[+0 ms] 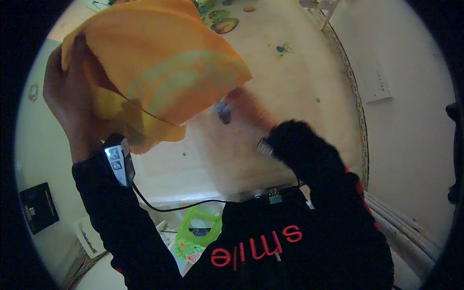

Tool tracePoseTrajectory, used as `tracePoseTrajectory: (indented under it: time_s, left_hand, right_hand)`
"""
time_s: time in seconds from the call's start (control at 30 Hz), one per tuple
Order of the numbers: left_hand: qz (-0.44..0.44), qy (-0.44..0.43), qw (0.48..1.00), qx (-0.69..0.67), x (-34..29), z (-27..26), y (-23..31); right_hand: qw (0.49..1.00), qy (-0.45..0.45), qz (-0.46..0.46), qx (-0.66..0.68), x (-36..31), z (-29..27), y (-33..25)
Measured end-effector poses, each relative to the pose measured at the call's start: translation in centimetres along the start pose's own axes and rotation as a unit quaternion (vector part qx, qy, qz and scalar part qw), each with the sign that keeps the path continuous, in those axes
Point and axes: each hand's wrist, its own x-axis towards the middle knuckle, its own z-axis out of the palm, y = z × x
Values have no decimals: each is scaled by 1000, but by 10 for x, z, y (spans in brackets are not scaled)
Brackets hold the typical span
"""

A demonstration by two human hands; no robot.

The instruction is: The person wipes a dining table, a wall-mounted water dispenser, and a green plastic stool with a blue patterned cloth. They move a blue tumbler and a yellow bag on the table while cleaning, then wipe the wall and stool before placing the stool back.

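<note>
Wearing a black top (314, 261) with red lettering, filling the view at 6 o'clock. Showing just past it, toward 7, a green plastic item (182, 246) with a flowered panel. Trailing a thin dark cable (159, 210) from a small boxy device (119, 159) at the left cuff, toward 9. Holding up an orange cloth (145, 38) at 11 o'clock, above the table (309, 82), showing pale green printing and a yellower layer underneath. Gripping its outer border with the left hand (70, 104) at 10 o'clock, curling partly hidden fingers around the fold. Reaching to its lower corner with the right hand (249, 108), blurring near 12 o'clock, hiding its fingertips and leaving pinching, spreading or touching impossible to tell. Probably handling the cloth in mid-air, steadying one side with the left. Calling next, most likely, for a sure right-hand hold at that corner, without letting loose layers slip. Showing beyond, at 12, fruit prints (224, 25) on the tabletop; farther out, a black flat object (39, 208) at 8 and a white sheet (377, 79) at 2.
</note>
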Motion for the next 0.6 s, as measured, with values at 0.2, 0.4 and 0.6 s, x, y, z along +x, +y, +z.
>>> tracePoseTrajectory:
  time_s: [0.2,0.4,0.6]
  left_hand:
    - [-9,-21,997,-74,-33,21,-25]
    - [-19,-85,992,-95,-84,41,-42]
    - [-46,-96,993,-52,-110,26,-49]
  right_hand:
    - [888,174,303,-300,-37,-133,182]
    - [990,109,59,-64,-35,-51,48]
    - [990,-28,-99,100,-125,-48,-47]
